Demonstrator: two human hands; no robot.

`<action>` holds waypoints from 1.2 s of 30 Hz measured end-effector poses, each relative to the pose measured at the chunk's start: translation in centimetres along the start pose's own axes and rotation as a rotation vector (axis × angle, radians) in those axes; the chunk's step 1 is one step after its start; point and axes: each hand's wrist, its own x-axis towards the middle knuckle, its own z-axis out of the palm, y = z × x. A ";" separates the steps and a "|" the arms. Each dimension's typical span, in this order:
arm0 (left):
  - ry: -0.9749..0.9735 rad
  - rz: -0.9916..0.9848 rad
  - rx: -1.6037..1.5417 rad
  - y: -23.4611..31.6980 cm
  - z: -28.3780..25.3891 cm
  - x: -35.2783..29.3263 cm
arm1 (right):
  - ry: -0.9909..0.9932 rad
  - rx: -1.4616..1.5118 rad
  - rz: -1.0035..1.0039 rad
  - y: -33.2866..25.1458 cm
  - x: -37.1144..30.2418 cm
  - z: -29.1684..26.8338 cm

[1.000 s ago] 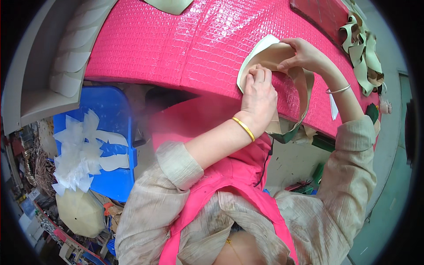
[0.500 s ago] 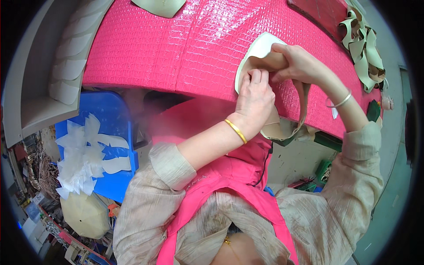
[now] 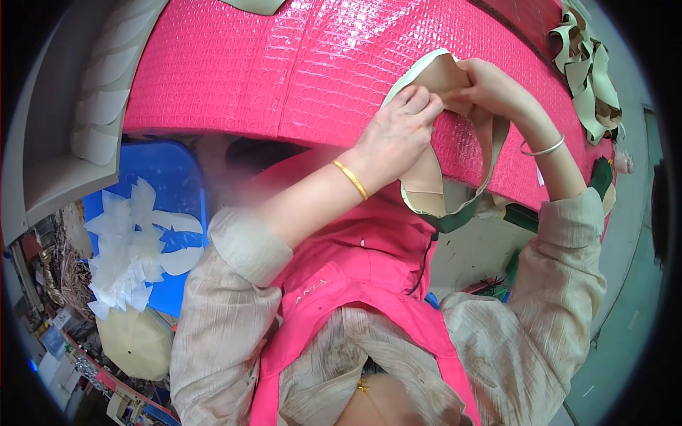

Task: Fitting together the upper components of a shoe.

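Both my hands hold a shoe upper at the front edge of the pink-covered table. Beige lining faces up, a pale rim runs along its far left side, and a dark green part hangs in a loop past the table edge. My left hand is closed, with its fingertips pinching the near left side of the upper. On the far right side, my right hand grips the material between thumb and fingers. Some of those right fingers are hidden behind the upper.
Several curved pale green pieces hang over the table's right end. A grey tray with white pieces stands at the left. Below it, a blue stool carries translucent white cutouts. A pale green piece lies at the far edge.
The left hand has shifted slightly left and up along the upper. The white inner face at the top shows less, more beige lining shows, and the hanging loop has opened wider.
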 end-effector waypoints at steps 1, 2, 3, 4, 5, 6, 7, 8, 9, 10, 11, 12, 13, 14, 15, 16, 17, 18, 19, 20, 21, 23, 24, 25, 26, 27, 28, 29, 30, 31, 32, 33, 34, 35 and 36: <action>0.107 0.081 0.023 -0.3 0.5 0.0 | 0.010 0.076 -0.010 0.5 -0.1 0.0; 0.107 0.079 0.023 -0.5 0.8 -0.1 | 0.021 0.154 -0.019 0.7 -0.1 0.1; 0.135 0.073 -0.022 -0.8 0.8 -0.3 | 0.018 0.152 -0.015 0.4 0.1 0.1; 0.162 0.067 -0.068 -1.0 0.7 -0.4 | 0.020 0.061 0.021 -0.1 0.3 0.0; 0.162 0.065 -0.073 -0.9 0.8 -0.3 | 0.022 -0.030 0.056 -0.4 0.5 0.1; 0.049 0.056 -0.057 -0.7 0.2 0.2 | 0.021 -0.031 0.054 -0.2 0.4 0.1; -0.065 0.046 -0.041 -0.4 0.0 0.6 | 0.024 -0.035 0.034 0.1 0.4 0.0; -0.064 0.044 -0.041 -0.3 0.3 0.9 | 0.026 -0.040 0.014 0.4 0.4 0.0; 0.003 0.123 0.009 -0.3 0.6 1.1 | 0.022 -0.043 0.008 0.2 0.2 -0.2; 0.070 0.202 0.060 -0.4 0.9 1.2 | 0.016 -0.006 0.012 -0.1 -0.3 -0.6; 0.071 0.195 0.062 -0.7 1.3 0.9 | 0.009 0.031 0.016 -0.3 -0.5 -0.8; 0.111 0.162 -0.025 -0.8 1.5 0.8 | 0.010 0.031 0.023 0.0 -0.4 -0.6; 0.150 0.128 -0.112 -0.9 1.7 0.8 | 0.060 -0.009 0.025 0.5 -0.2 -0.2; 0.151 0.132 -0.117 -0.7 1.9 1.0 | 0.109 -0.049 0.026 0.7 -0.1 -0.1; 0.026 0.098 -0.109 -0.4 1.2 1.5 | 0.106 -0.048 0.025 0.7 -0.2 -0.2; -0.099 0.064 -0.100 -0.1 0.8 1.8 | 0.117 -0.057 0.036 0.4 -0.5 -0.6; -0.100 0.060 -0.100 0.2 1.1 1.8 | 0.129 -0.066 0.048 0.3 -0.9 -0.7; -0.026 0.100 -0.027 0.3 1.3 1.8 | 0.129 -0.069 0.037 0.1 -1.5 -0.7; 0.051 0.149 0.036 0.6 1.7 1.8 | 0.144 -0.073 -0.002 0.5 -2.8 -0.8; 0.102 0.123 -0.056 0.5 2.1 1.8 | 0.158 -0.078 -0.042 0.9 -3.6 -1.1; 0.102 0.125 -0.056 0.6 2.2 1.8 | 0.160 -0.078 -0.041 1.6 -3.4 -1.4; 0.033 0.087 -0.036 1.0 2.2 1.9 | -0.230 0.057 0.138 3.0 -2.2 -2.3; 0.031 0.087 -0.034 1.6 2.0 1.8 | -0.241 0.121 0.143 3.1 -2.0 -2.3; -0.024 0.017 0.071 2.7 1.6 1.7 | -0.237 0.119 0.142 2.4 -2.5 -2.6; -0.080 -0.054 0.177 3.6 1.2 1.6 | -0.188 0.079 0.065 1.4 -3.2 -2.8; -0.075 -0.050 0.176 4.1 1.1 1.4 | -0.138 0.038 -0.008 0.7 -3.7 -3.0; -0.094 -0.072 0.190 4.5 1.1 1.2 | -0.135 -0.083 -0.033 0.4 -3.5 -3.1; -0.115 -0.094 0.204 4.7 1.2 1.3 | -0.132 -0.084 -0.030 0.1 -3.6 -3.1; -0.069 -0.080 0.212 4.4 1.1 1.1 | -0.122 -0.094 -0.003 -0.2 -3.9 -2.9; -0.070 -0.080 0.211 4.0 1.0 1.1 | -0.112 -0.102 0.023 -0.3 -4.2 -2.8; -0.033 -0.063 0.109 3.4 1.0 1.1 | -0.154 0.051 0.084 0.0 -4.6 -2.9; 0.002 -0.043 0.005 3.0 0.9 1.1 | -0.154 0.055 0.088 0.3 -4.7 -2.8; 0.028 -0.042 0.012 3.0 0.6 1.2 | -0.149 0.051 0.107 0.7 -4.8 -2.7; 0.024 -0.037 0.010 3.1 0.2 1.1 | -0.145 0.048 0.127 0.9 -4.9 -2.4; -0.067 -0.073 -0.016 3.5 -0.4 1.1 | -0.069 0.065 0.006 1.1 -5.4 -2.0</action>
